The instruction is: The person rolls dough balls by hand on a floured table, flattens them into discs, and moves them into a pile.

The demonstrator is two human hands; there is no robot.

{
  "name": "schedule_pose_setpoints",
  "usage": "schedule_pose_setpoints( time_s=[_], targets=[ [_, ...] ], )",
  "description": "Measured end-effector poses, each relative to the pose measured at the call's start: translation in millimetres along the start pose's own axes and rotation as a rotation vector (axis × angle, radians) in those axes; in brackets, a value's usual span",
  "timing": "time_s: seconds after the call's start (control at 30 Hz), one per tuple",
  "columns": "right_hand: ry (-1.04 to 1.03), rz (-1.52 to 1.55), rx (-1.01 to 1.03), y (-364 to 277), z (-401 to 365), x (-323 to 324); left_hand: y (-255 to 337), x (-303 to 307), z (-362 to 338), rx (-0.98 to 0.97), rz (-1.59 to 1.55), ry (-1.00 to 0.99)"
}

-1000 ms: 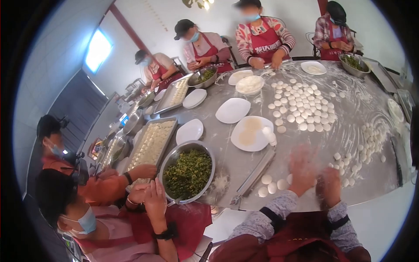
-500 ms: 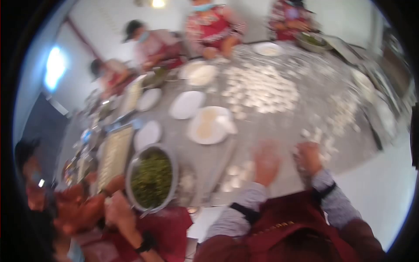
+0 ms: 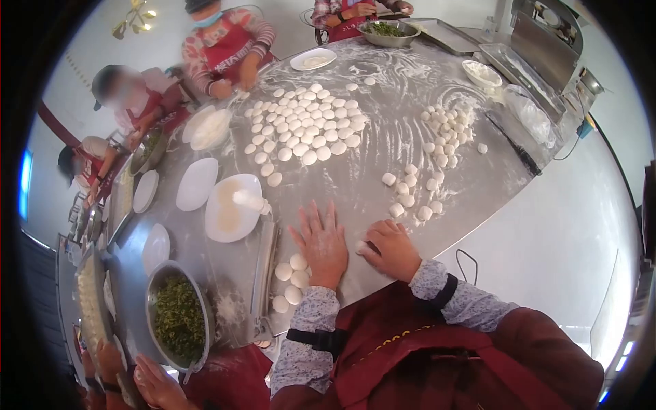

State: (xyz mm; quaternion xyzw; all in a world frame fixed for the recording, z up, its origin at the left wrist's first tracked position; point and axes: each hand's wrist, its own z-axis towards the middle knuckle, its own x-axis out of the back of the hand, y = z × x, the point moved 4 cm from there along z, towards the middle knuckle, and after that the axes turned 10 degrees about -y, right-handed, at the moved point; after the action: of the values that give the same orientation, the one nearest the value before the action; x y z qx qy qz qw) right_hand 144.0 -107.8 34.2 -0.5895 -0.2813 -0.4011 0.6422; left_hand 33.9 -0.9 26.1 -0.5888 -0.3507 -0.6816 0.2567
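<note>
My left hand (image 3: pixel 324 247) lies flat on the floured steel table, its fingers spread. Beside its wrist are several flattened dough rounds (image 3: pixel 299 278). To the right, my right hand (image 3: pixel 392 251) is curled down against the tabletop, with a small white dough piece (image 3: pixel 361 247) showing at the thumb side. Small dough lumps (image 3: pixel 407 201) lie just beyond that hand, and more form a pile (image 3: pixel 447 130) farther off. A large group of dough discs (image 3: pixel 307 126) covers the middle of the table.
Left of my hands are a long metal bar (image 3: pixel 264 270), a white plate (image 3: pixel 222 222) with a white-handled item on it, and a bowl of chopped greens (image 3: pixel 179 318). A dark-handled knife (image 3: pixel 523 157) lies near the right edge. Co-workers in red aprons sit around the table.
The view has swung to the right and sharpened, so the table's contents appear farther left. My left hand, blurred before, now rests flat with fingers apart. My right hand stays curled.
</note>
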Motion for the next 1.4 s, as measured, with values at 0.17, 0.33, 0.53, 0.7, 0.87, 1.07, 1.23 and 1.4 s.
schedule_pose_setpoints(
  time_s=[0.17,0.33,0.53,0.7,0.87,1.07,1.23,1.4],
  targets=[
    [0.274,0.094,-0.052,21.9,0.6,5.1,43.8,48.7,14.9,-0.103,-0.143,0.245],
    [0.282,-0.231,-0.135,42.0,8.0,41.2,65.0,-17.0,19.8,-0.236,-0.123,0.083],
    [0.137,0.060,-0.163,35.7,3.7,37.8,32.6,-23.6,14.7,-0.183,-0.094,0.001],
    [0.057,0.387,-0.125,20.2,-11.1,4.2,12.0,-6.8,5.6,-0.073,-0.069,-0.069],
    [0.109,0.382,-0.127,26.1,-19.8,29.0,55.7,43.0,13.0,-0.155,-0.212,0.174],
    [0.277,-0.314,-0.231,73.5,-39.8,66.8,92.2,-17.9,12.5,-0.347,-0.143,0.064],
    [0.231,-0.072,-0.185,50.0,-30.1,57.1,67.0,-18.8,6.8,-0.307,-0.108,0.019],
    [0.043,0.365,-0.153,30.7,-20.5,11.9,29.9,-11.3,3.6,-0.144,-0.101,-0.063]
  ],
)
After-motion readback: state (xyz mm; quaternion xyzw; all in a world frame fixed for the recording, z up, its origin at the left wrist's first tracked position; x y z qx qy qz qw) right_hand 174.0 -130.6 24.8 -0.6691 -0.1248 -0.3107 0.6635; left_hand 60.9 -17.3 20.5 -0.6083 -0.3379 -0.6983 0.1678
